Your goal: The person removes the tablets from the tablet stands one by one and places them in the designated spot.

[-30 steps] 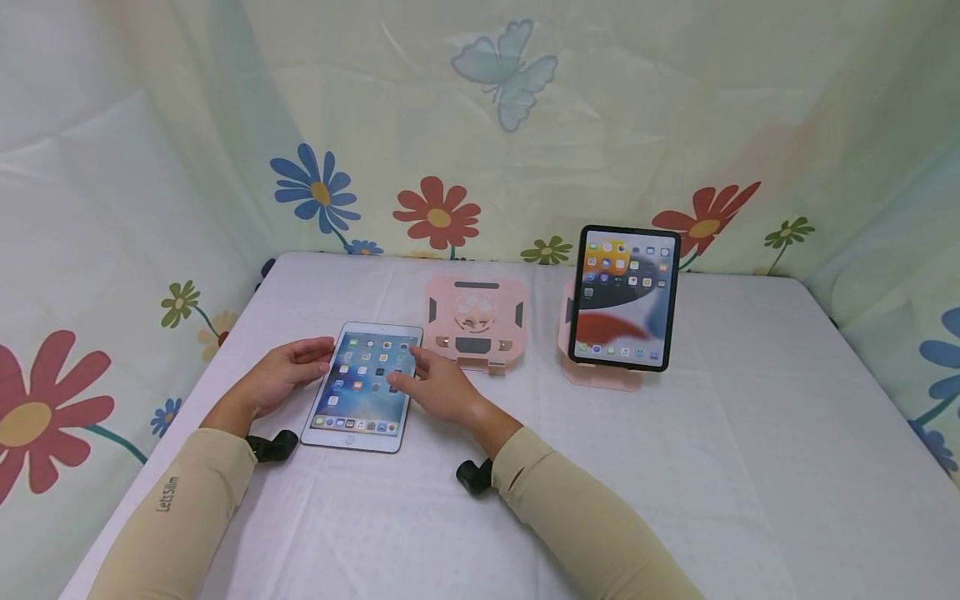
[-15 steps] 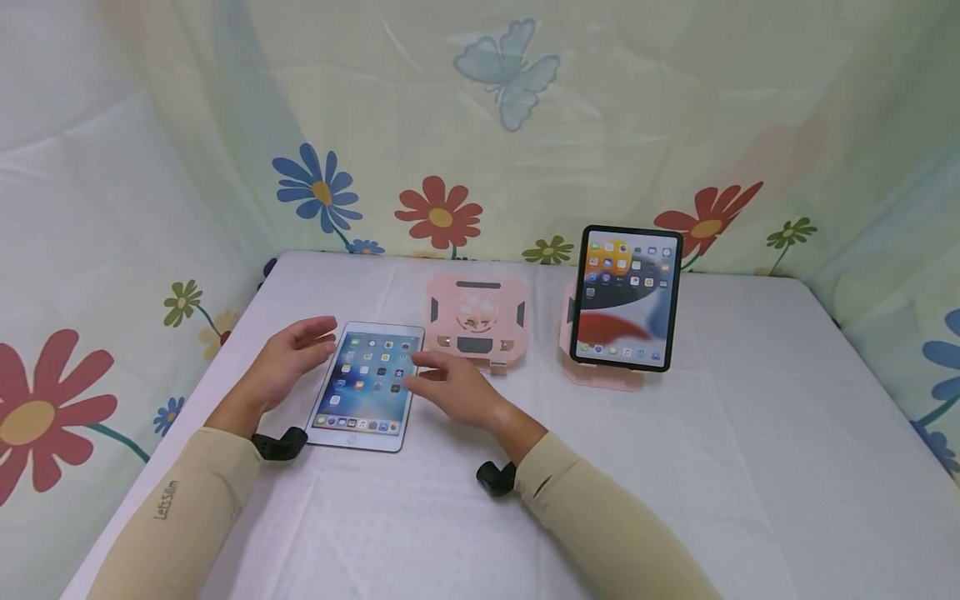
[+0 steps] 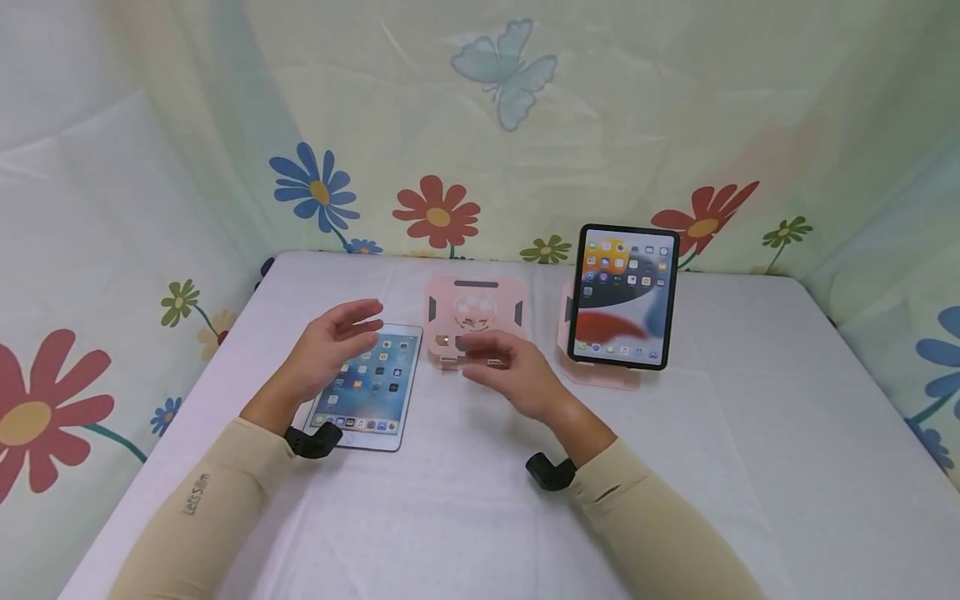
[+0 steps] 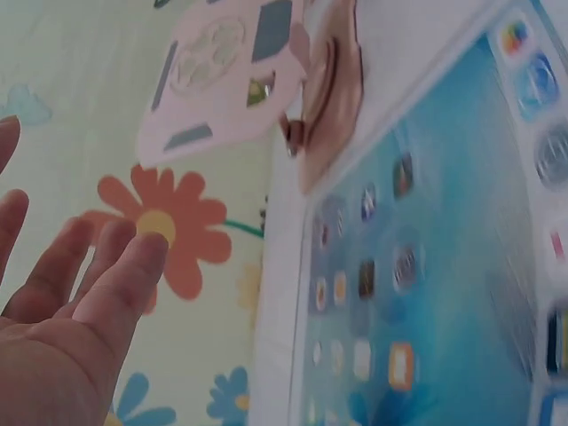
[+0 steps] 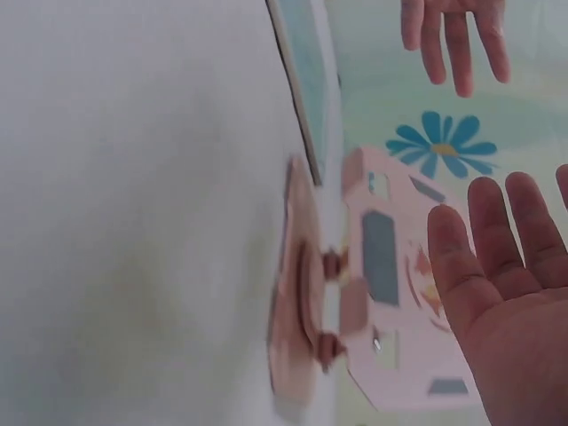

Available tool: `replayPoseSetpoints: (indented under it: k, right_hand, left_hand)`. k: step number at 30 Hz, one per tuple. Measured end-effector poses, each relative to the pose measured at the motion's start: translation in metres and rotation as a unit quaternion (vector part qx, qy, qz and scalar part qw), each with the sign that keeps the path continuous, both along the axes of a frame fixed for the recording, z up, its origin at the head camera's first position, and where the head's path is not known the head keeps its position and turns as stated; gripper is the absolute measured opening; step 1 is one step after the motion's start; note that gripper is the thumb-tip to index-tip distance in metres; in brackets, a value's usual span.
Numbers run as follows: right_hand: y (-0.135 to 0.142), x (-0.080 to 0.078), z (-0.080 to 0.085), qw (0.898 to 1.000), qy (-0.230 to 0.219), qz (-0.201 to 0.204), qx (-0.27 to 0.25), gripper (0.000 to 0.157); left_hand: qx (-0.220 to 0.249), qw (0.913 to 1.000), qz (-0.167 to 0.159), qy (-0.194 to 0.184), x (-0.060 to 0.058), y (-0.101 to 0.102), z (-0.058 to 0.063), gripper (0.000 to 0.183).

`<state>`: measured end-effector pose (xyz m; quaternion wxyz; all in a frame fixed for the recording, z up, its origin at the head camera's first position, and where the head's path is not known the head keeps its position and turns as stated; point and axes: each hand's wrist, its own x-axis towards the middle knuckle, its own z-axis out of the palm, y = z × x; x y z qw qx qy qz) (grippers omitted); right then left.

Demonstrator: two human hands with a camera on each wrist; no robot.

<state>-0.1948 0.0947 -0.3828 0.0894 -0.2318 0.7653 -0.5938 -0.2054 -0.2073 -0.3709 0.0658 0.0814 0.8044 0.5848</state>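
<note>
Currently released, with relaxed fingers on left hand (image 3: 330, 348) and right hand (image 3: 522, 377).
Suspended respectively over white-bezel tablet (image 3: 378, 387), left of centre, and before pink tablet stand (image 3: 476, 305), centre.

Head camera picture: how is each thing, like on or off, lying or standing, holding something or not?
White tablet: flat on the table, screen on.
Black-edged tablet: propped up, screen on.
Middle pink stand: unfolded, no tablet on it.
Right pink stand: partly hidden, holding up the black-edged tablet.
Left grip: holding nothing, near the white tablet.
Right grip: holding nothing, in front of the middle pink stand.
</note>
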Motion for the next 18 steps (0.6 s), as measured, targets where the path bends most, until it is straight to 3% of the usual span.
replayPoseSetpoints:
  k: [9, 14, 18]
  right_hand:
    - [0.042, -0.004, 0.015, 0.998, 0.011, -0.038, -0.045, 0.045]
    - [0.067, 0.001, 0.026, 0.997, 0.015, -0.074, -0.030, 0.044]
    - [0.085, 0.004, 0.033, 0.994, 0.045, -0.095, -0.022, 0.042]
  left_hand:
    - [0.050, 0.9980, -0.036, 0.006, -0.006, 0.037, 0.004, 0.049]
    - [0.066, 0.9963, -0.056, -0.003, -0.012, 0.054, 0.002, 0.050]
    - [0.069, 0.9953, -0.068, -0.005, -0.018, 0.068, 0.000, 0.051]
